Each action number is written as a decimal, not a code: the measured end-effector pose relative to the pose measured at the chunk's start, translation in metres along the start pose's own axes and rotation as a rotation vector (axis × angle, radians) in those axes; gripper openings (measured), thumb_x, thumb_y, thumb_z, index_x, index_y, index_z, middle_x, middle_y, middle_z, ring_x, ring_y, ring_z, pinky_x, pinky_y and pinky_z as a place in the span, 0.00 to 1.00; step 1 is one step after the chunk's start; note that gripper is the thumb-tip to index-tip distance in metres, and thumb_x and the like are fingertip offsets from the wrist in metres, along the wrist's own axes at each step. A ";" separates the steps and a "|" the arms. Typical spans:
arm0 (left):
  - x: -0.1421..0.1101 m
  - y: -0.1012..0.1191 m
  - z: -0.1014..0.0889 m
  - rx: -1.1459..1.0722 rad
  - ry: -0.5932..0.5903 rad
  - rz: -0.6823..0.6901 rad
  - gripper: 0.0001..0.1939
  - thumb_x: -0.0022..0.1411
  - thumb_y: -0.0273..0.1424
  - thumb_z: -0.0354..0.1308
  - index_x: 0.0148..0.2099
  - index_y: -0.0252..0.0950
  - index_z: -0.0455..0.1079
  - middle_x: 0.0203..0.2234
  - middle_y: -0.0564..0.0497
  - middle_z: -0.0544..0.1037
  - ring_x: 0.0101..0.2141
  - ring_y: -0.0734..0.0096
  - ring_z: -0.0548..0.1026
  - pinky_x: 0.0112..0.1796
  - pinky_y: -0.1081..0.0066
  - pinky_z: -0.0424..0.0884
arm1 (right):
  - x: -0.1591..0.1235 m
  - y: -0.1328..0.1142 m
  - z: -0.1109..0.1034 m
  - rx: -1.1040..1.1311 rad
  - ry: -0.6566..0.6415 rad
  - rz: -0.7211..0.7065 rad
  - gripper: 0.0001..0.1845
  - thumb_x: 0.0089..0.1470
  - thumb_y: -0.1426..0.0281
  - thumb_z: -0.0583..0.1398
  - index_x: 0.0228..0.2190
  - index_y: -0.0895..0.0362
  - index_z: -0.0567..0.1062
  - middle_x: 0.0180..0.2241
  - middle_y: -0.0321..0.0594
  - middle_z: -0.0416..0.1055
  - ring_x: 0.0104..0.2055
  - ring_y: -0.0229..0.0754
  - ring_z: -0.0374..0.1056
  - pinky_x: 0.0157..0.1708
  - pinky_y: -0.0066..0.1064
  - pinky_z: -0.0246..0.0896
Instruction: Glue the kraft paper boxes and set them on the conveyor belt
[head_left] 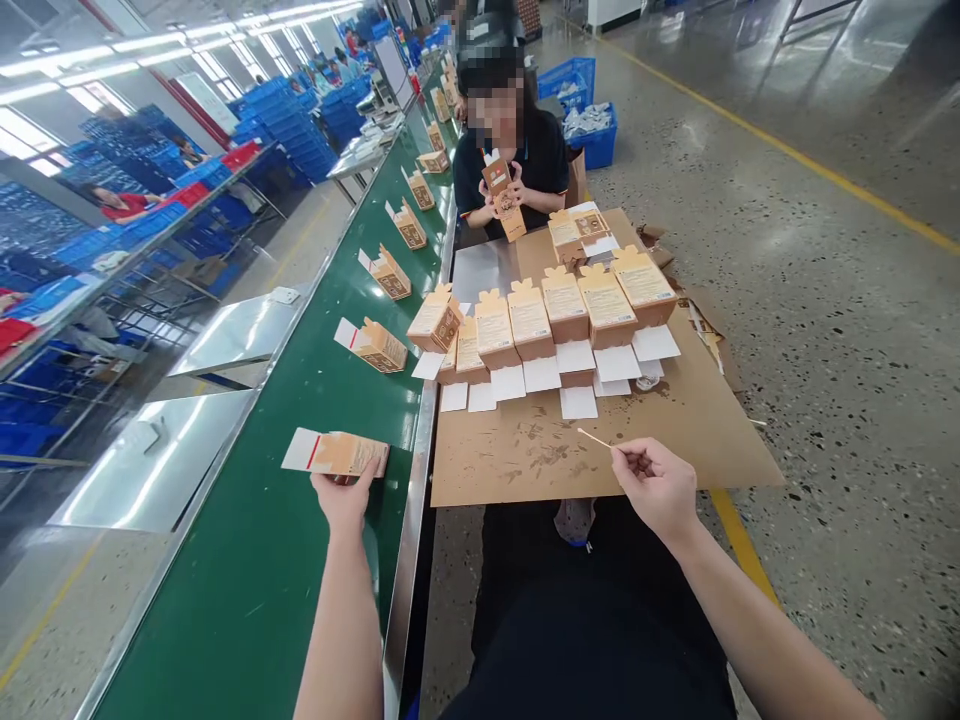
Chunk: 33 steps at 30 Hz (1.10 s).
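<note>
My left hand (343,497) grips a small tan carton (339,453) with a white flap, holding it on the green conveyor belt (255,580). My right hand (656,485) pinches a thin wooden stick (594,438) above the brown cardboard sheet (525,450) on my lap. A row of several open tan cartons (547,315) with white flaps stands at the far side of that sheet.
More cartons (379,345) lie spaced along the belt going away. A person in a dark shirt (517,160) sits opposite, holding a carton. Blue crates (589,125) stand behind them. Metal trays and shelves with blue bins are at left. Speckled floor lies to the right.
</note>
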<state>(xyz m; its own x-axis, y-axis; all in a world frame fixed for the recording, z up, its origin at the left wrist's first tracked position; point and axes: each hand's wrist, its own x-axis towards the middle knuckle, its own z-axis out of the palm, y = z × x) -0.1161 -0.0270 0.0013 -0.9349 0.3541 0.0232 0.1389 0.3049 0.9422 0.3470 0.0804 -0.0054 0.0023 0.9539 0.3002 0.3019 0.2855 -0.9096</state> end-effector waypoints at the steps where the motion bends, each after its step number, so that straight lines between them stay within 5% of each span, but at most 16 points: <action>1: -0.006 -0.005 -0.002 0.012 0.041 0.014 0.48 0.33 0.38 0.85 0.52 0.45 0.60 0.57 0.45 0.74 0.64 0.41 0.76 0.70 0.34 0.66 | 0.001 0.001 -0.003 -0.008 0.010 -0.006 0.19 0.66 0.51 0.67 0.30 0.51 0.81 0.22 0.38 0.76 0.21 0.42 0.72 0.25 0.34 0.76; 5: -0.038 -0.019 -0.004 -0.006 0.306 0.373 0.39 0.49 0.43 0.78 0.57 0.43 0.62 0.57 0.42 0.68 0.65 0.43 0.72 0.71 0.38 0.65 | 0.002 0.010 -0.020 -0.051 0.092 -0.006 0.20 0.67 0.50 0.67 0.31 0.51 0.82 0.20 0.36 0.75 0.20 0.42 0.71 0.25 0.34 0.76; 9: -0.022 0.025 0.042 -0.080 0.081 0.687 0.23 0.61 0.45 0.69 0.54 0.42 0.70 0.51 0.44 0.70 0.57 0.49 0.75 0.67 0.44 0.70 | 0.007 0.016 -0.030 -0.093 0.149 -0.003 0.21 0.66 0.49 0.68 0.29 0.51 0.81 0.20 0.36 0.74 0.19 0.41 0.70 0.22 0.32 0.72; 12: 0.023 0.098 0.111 -0.094 -0.153 0.582 0.20 0.63 0.43 0.67 0.53 0.41 0.74 0.53 0.42 0.75 0.59 0.51 0.76 0.67 0.50 0.70 | 0.012 0.012 -0.031 -0.105 0.149 -0.037 0.20 0.66 0.51 0.68 0.29 0.51 0.81 0.21 0.36 0.75 0.20 0.41 0.72 0.23 0.31 0.73; 15: 0.063 0.160 0.177 0.146 -0.357 0.286 0.13 0.62 0.41 0.68 0.46 0.40 0.76 0.52 0.38 0.80 0.63 0.46 0.75 0.67 0.50 0.68 | 0.010 0.007 -0.030 -0.121 0.178 -0.041 0.20 0.66 0.51 0.67 0.29 0.51 0.81 0.22 0.37 0.76 0.21 0.42 0.73 0.25 0.31 0.74; 19: 0.079 0.188 0.219 0.315 -0.486 0.078 0.16 0.52 0.39 0.75 0.35 0.37 0.74 0.40 0.33 0.83 0.55 0.31 0.80 0.58 0.38 0.74 | 0.003 0.009 -0.036 -0.159 0.243 -0.022 0.20 0.67 0.51 0.66 0.30 0.51 0.81 0.22 0.38 0.76 0.22 0.42 0.73 0.25 0.32 0.73; 23: 0.079 0.182 0.204 0.332 -0.568 0.032 0.18 0.48 0.37 0.77 0.38 0.35 0.75 0.33 0.40 0.82 0.47 0.41 0.83 0.52 0.44 0.78 | 0.018 0.013 -0.050 -0.205 0.279 -0.012 0.19 0.66 0.52 0.65 0.30 0.52 0.80 0.23 0.39 0.77 0.23 0.43 0.73 0.27 0.33 0.74; 28: 0.068 0.154 0.128 -0.053 -0.607 0.063 0.28 0.47 0.38 0.79 0.49 0.35 0.77 0.44 0.44 0.85 0.52 0.50 0.83 0.55 0.52 0.80 | 0.056 0.018 -0.063 -0.327 0.202 0.010 0.12 0.62 0.58 0.65 0.30 0.51 0.79 0.25 0.40 0.79 0.26 0.44 0.75 0.30 0.33 0.74; 33: -0.005 0.094 0.059 -0.453 -0.699 -0.043 0.37 0.44 0.41 0.84 0.57 0.43 0.81 0.61 0.44 0.83 0.65 0.43 0.77 0.57 0.57 0.82 | 0.078 0.031 -0.065 -0.424 0.088 0.046 0.06 0.58 0.65 0.64 0.29 0.51 0.77 0.25 0.39 0.78 0.26 0.44 0.73 0.33 0.34 0.71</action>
<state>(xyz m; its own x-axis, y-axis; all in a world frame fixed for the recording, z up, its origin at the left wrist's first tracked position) -0.0788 0.0522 0.0700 -0.4976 0.8629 -0.0884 -0.1767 -0.0011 0.9843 0.4183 0.1574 0.0082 0.1002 0.9480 0.3022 0.6642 0.1624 -0.7297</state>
